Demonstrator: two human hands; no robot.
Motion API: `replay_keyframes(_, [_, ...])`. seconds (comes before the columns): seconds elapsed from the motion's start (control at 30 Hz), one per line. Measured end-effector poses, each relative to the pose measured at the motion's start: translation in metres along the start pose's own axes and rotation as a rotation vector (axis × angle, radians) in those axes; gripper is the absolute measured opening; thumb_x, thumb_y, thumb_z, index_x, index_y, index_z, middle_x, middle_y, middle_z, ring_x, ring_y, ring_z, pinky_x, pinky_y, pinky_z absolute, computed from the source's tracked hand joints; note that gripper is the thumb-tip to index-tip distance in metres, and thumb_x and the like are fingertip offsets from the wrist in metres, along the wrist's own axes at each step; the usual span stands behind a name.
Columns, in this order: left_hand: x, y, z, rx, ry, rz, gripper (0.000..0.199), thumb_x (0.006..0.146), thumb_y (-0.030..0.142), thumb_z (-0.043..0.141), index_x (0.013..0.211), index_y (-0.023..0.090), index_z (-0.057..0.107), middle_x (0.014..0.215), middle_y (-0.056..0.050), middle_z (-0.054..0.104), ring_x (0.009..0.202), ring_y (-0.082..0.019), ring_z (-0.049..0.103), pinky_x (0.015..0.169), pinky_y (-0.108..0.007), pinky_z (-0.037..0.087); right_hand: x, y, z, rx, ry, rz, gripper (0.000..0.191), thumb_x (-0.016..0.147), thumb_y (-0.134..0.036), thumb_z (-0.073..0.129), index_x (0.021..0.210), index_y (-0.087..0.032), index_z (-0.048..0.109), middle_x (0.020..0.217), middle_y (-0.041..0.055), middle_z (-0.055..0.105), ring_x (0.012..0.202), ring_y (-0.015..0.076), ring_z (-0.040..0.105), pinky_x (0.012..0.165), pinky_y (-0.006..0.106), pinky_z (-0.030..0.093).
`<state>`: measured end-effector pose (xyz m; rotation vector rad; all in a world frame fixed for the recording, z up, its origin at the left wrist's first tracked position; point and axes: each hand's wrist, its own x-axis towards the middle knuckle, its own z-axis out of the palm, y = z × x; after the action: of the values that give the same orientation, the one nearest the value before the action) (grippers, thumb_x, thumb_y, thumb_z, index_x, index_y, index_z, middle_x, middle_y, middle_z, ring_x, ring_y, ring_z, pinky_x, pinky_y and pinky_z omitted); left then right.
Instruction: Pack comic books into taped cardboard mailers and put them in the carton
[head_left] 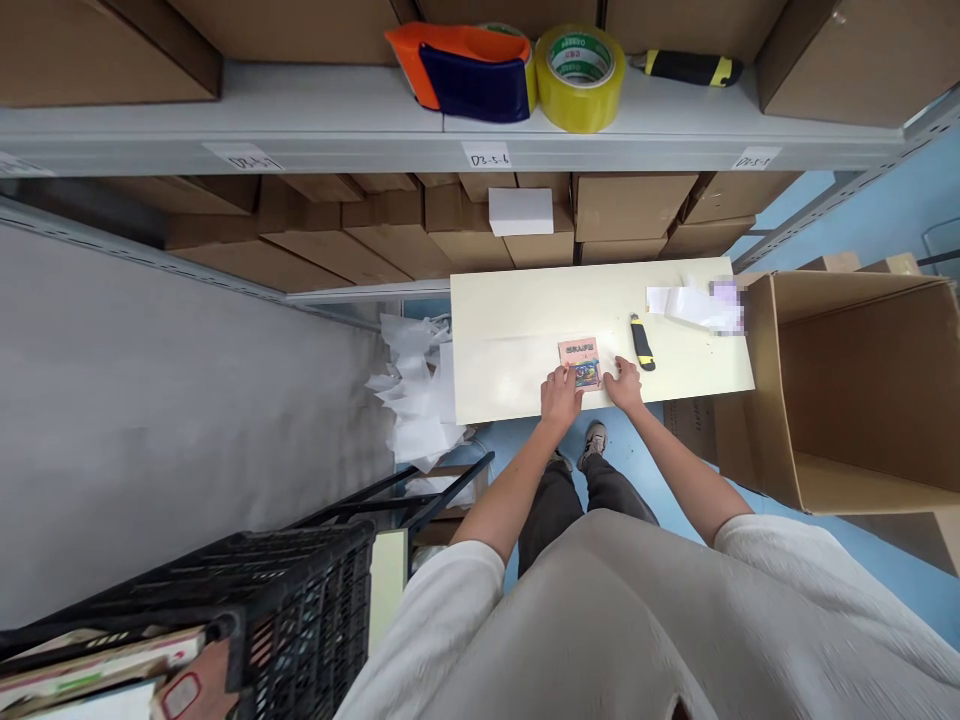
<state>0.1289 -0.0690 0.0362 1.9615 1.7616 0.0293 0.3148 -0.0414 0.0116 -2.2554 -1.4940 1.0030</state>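
Note:
A small pink book (580,352) with a colourful picture on its cover lies flat on the cream tabletop (510,320). My left hand (561,396) is at its lower left, fingers over the cover and thumb by the lower edge, holding it. Just off the book's right side, my right hand (624,385) rests on the tabletop with thumb and fingers apart; I see nothing between them. Beyond that hand lies a black and yellow utility knife (642,342). Farther right are white paper slips (686,305), partly blurred.
A large open cardboard box (784,400) stands at the right. Crumpled white sheets (420,390) hang left of the table. The shelf ahead holds an orange and blue tape dispenser (472,80), yellow tape (577,110) and another knife (690,68). A black crate (300,610) holds books, lower left.

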Motion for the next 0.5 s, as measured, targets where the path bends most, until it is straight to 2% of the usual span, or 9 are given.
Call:
replay_keyframes(0.17, [-0.0030, 0.0022, -0.0029, 0.003, 0.003, 0.007, 0.054, 0.103, 0.030, 0.059, 0.155, 0.018, 0.051, 0.148, -0.020, 0.056, 0.134, -0.037, 0.053, 0.110, -0.049, 0.048, 0.0037, -0.0069, 0.0031, 0.060, 0.024, 0.097, 0.059, 0.086, -0.037, 0.061, 0.144, -0.023, 0.060, 0.137, 0.0146, 0.064, 0.132, 0.0377, 0.055, 0.117, 0.063, 0.042])
replay_keyframes(0.27, [-0.0042, 0.0045, -0.0037, 0.004, 0.004, 0.013, 0.054, 0.104, 0.028, 0.058, 0.156, 0.017, 0.051, 0.149, -0.021, 0.055, 0.135, -0.038, 0.053, 0.111, -0.049, 0.048, 0.0074, -0.0047, 0.0061, 0.162, 0.084, 0.075, 0.061, 0.081, -0.033, 0.063, 0.140, -0.021, 0.060, 0.129, 0.0138, 0.063, 0.120, 0.0321, 0.060, 0.114, 0.055, 0.047])
replay_keyframes(0.37, [-0.0052, 0.0056, -0.0034, -0.006, 0.004, 0.015, 0.054, 0.104, 0.027, 0.056, 0.156, 0.016, 0.051, 0.150, -0.022, 0.055, 0.136, -0.038, 0.052, 0.111, -0.050, 0.048, 0.0094, -0.0015, 0.0079, 0.247, 0.154, 0.022, 0.072, 0.074, -0.027, 0.063, 0.145, -0.017, 0.056, 0.127, 0.0149, 0.062, 0.111, 0.0289, 0.064, 0.107, 0.047, 0.053])
replay_keyframes(0.5, [-0.0056, 0.0015, -0.0015, -0.053, 0.012, 0.012, 0.057, 0.102, 0.024, 0.057, 0.157, 0.018, 0.051, 0.151, -0.021, 0.055, 0.137, -0.038, 0.052, 0.112, -0.051, 0.048, 0.0090, -0.0011, 0.0084, 0.241, 0.105, 0.045, 0.073, 0.073, -0.024, 0.061, 0.146, -0.015, 0.058, 0.114, 0.0109, 0.069, 0.097, 0.0285, 0.069, 0.099, 0.045, 0.057])
